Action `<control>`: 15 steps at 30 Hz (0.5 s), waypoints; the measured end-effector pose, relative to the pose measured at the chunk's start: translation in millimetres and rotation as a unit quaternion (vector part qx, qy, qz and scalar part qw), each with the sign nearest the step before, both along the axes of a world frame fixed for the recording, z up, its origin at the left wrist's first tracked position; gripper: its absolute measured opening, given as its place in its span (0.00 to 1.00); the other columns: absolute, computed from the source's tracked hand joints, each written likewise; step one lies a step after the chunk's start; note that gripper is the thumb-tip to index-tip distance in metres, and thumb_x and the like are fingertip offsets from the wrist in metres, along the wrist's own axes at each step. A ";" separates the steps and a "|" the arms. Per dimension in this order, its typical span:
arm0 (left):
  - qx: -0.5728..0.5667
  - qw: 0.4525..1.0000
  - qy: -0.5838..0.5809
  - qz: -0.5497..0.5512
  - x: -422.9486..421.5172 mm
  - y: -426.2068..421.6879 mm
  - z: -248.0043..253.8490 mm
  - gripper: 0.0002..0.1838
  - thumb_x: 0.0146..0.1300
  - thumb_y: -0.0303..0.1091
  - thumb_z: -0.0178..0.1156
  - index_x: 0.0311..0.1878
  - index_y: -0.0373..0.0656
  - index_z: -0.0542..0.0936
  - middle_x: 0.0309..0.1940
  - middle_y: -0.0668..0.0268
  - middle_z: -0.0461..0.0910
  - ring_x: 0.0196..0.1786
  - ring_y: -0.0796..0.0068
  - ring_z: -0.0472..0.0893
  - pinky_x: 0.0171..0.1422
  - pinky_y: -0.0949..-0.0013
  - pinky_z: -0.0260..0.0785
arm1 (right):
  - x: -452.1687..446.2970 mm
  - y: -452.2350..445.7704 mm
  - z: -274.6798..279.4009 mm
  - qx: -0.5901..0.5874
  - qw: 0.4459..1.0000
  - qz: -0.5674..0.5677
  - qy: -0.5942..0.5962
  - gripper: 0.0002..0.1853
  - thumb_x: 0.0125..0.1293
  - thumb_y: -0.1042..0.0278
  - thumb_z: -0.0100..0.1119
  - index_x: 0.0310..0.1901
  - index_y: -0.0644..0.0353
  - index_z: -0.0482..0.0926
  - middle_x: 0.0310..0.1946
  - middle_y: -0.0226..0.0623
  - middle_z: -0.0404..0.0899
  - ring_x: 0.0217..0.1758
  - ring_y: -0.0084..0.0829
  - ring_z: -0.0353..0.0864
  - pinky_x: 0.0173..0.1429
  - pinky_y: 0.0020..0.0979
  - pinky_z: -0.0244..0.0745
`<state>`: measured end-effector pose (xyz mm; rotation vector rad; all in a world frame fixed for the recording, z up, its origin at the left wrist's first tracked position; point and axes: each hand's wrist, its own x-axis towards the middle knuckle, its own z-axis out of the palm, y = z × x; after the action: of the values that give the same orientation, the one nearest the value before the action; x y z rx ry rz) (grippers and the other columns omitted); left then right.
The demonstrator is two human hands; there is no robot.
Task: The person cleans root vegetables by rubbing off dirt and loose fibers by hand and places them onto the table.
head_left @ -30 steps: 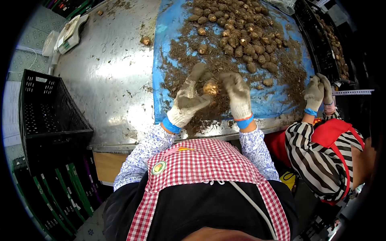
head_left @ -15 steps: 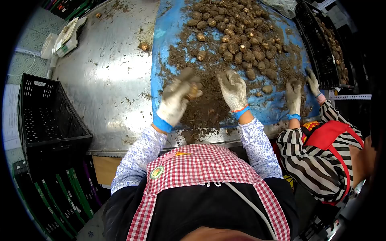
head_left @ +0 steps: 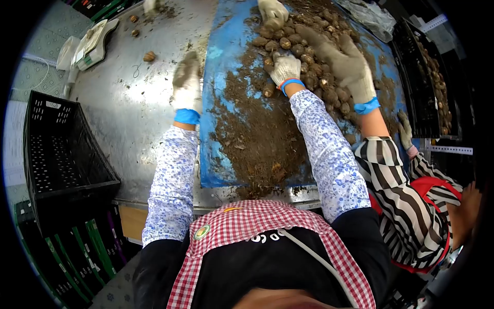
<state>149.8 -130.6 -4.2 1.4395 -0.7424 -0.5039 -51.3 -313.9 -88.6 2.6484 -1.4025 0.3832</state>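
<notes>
My left hand [head_left: 186,85], in a soiled white knit glove with a blue band, is over the bare metal beside the blue sheet's edge. Its fingers are stretched forward, blurred, and nothing shows in them. On the metal to its left lies a brown taro corm [head_left: 149,56]. My right hand [head_left: 285,68], gloved the same way, is at the near left side of the taro pile [head_left: 311,77]. Its fingers curl down onto a taro there, mostly hidden under the glove. Another taro [head_left: 268,90] rests just below that hand.
Loose soil and roots [head_left: 257,139] cover the blue sheet [head_left: 208,170]. A co-worker's blurred glove [head_left: 345,64] reaches over the pile from the right; another person's glove [head_left: 273,14] touches its far side. A scale [head_left: 92,45] and black crate [head_left: 72,149] stand left, a taro-filled crate [head_left: 419,82] right.
My left hand has moved forward and left onto the metal, and the taro it held is out of it. My right hand has moved forward to the pile. The co-worker's glove has reached in.
</notes>
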 end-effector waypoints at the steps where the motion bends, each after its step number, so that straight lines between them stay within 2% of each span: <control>1: -0.031 0.997 0.070 -0.027 3.4 -6.0 -14.3 0.22 0.66 0.40 0.58 0.58 0.37 0.74 0.59 0.55 0.72 0.59 0.67 0.72 0.62 0.68 0.68 | 5.1 1.3 3.2 0.022 1.000 0.016 -0.016 0.18 0.55 0.53 0.61 0.41 0.58 0.80 0.27 0.41 0.81 0.35 0.41 0.81 0.35 0.42 0.75; 2: -0.128 0.944 0.286 -0.106 5.0 -12.0 -28.9 0.20 0.67 0.36 0.54 0.58 0.35 0.70 0.55 0.54 0.70 0.53 0.68 0.71 0.56 0.68 0.70 | 7.5 4.8 4.3 0.045 0.998 0.032 -0.031 0.18 0.55 0.54 0.61 0.41 0.58 0.80 0.29 0.41 0.81 0.35 0.42 0.81 0.36 0.42 0.75; 3: -0.276 0.743 0.595 -0.130 4.6 -17.9 -39.1 0.18 0.69 0.32 0.51 0.58 0.33 0.66 0.51 0.53 0.68 0.47 0.69 0.71 0.49 0.69 0.72 | 8.5 10.1 7.6 0.069 0.996 0.046 -0.045 0.18 0.55 0.55 0.61 0.41 0.58 0.80 0.31 0.41 0.82 0.35 0.42 0.81 0.36 0.42 0.75; 4: -0.313 0.555 0.765 -0.097 4.3 -23.8 -49.6 0.17 0.70 0.28 0.47 0.58 0.30 0.62 0.46 0.53 0.67 0.40 0.69 0.70 0.43 0.70 0.74 | 7.8 20.0 19.3 0.130 0.983 0.070 -0.105 0.19 0.57 0.57 0.59 0.46 0.62 0.80 0.40 0.44 0.82 0.33 0.42 0.81 0.39 0.43 0.77; 5: -0.280 0.600 0.745 -0.086 2.2 -28.7 -60.9 0.17 0.70 0.29 0.49 0.58 0.32 0.64 0.46 0.54 0.68 0.39 0.71 0.71 0.41 0.71 0.74 | 4.4 34.9 29.7 0.171 0.963 0.085 -0.192 0.19 0.59 0.60 0.59 0.48 0.63 0.78 0.46 0.47 0.81 0.44 0.41 0.79 0.49 0.39 0.76; 6: -0.198 0.706 0.671 -0.115 -7.7 -29.3 -57.3 0.18 0.70 0.30 0.50 0.59 0.34 0.65 0.45 0.56 0.70 0.37 0.73 0.71 0.39 0.71 0.74 | 1.4 54.3 47.3 0.210 0.933 0.097 -0.276 0.19 0.61 0.63 0.59 0.51 0.65 0.77 0.51 0.49 0.79 0.55 0.39 0.78 0.59 0.35 0.74; 7: -0.110 0.794 0.581 -0.143 -17.9 -29.8 -53.2 0.19 0.69 0.32 0.52 0.60 0.35 0.66 0.43 0.57 0.71 0.35 0.75 0.72 0.37 0.72 0.74 | -11.4 58.4 33.8 0.082 0.956 0.185 -0.213 0.19 0.62 0.67 0.58 0.53 0.64 0.76 0.55 0.48 0.76 0.59 0.38 0.76 0.61 0.34 0.73; 8: 0.034 0.892 0.402 -0.204 -45.5 -18.4 -10.8 0.20 0.69 0.33 0.53 0.60 0.37 0.67 0.42 0.59 0.72 0.33 0.77 0.72 0.35 0.73 0.74 | -21.1 73.5 46.6 0.040 0.942 0.239 -0.231 0.19 0.62 0.72 0.57 0.55 0.64 0.75 0.55 0.49 0.76 0.54 0.37 0.77 0.57 0.34 0.75; 9: 0.175 0.931 0.194 -0.254 -61.4 -11.7 12.0 0.20 0.69 0.34 0.54 0.61 0.39 0.67 0.41 0.61 0.74 0.30 0.79 0.72 0.33 0.73 0.74 | -30.9 88.5 59.5 -0.005 0.925 0.290 -0.244 0.20 0.63 0.77 0.57 0.57 0.64 0.74 0.54 0.50 0.77 0.49 0.36 0.79 0.52 0.34 0.78; 10: 0.164 0.921 0.213 -0.283 -69.2 -9.9 -1.9 0.20 0.69 0.38 0.54 0.60 0.41 0.70 0.38 0.64 0.75 0.27 0.81 0.72 0.30 0.75 0.72 | -31.1 113.3 89.3 0.301 0.845 0.196 -0.395 0.19 0.63 0.76 0.57 0.57 0.64 0.74 0.51 0.50 0.77 0.46 0.38 0.78 0.51 0.36 0.77; 11: 0.154 0.908 0.233 -0.312 -77.0 -8.3 -15.9 0.20 0.69 0.43 0.54 0.59 0.43 0.73 0.35 0.67 0.76 0.25 0.83 0.72 0.26 0.76 0.69 | -37.5 121.9 79.8 0.220 0.874 0.201 -0.383 0.18 0.63 0.76 0.57 0.56 0.65 0.74 0.49 0.50 0.77 0.46 0.39 0.78 0.50 0.37 0.76; 12: 0.179 0.915 0.141 -0.333 -96.8 4.3 11.3 0.20 0.70 0.45 0.53 0.58 0.42 0.74 0.35 0.68 0.76 0.25 0.83 0.72 0.26 0.77 0.68 | -44.2 129.0 70.2 0.137 0.897 0.203 -0.368 0.18 0.63 0.76 0.57 0.55 0.65 0.74 0.46 0.50 0.77 0.46 0.41 0.77 0.48 0.38 0.76; 13: 0.166 0.915 0.198 -0.309 -107.3 7.2 18.1 0.23 0.66 0.53 0.57 0.51 0.42 0.77 0.36 0.67 0.77 0.24 0.83 0.74 0.26 0.78 0.69 | -51.8 138.0 87.5 0.093 0.919 0.198 -0.328 0.15 0.63 0.77 0.56 0.53 0.65 0.75 0.40 0.49 0.77 0.44 0.46 0.78 0.45 0.39 0.75; 15: 0.162 0.899 0.285 -0.291 -126.1 18.7 14.7 0.25 0.66 0.54 0.56 0.52 0.40 0.76 0.39 0.65 0.78 0.28 0.80 0.75 0.30 0.78 0.71 | -61.9 151.5 83.6 0.033 0.917 0.181 -0.354 0.15 0.64 0.77 0.54 0.52 0.65 0.74 0.39 0.49 0.78 0.41 0.48 0.78 0.42 0.40 0.76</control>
<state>23.7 -111.8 10.5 1.2477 -0.6134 -1.5045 -113.2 -162.5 -5.0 2.9587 -1.0259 1.4802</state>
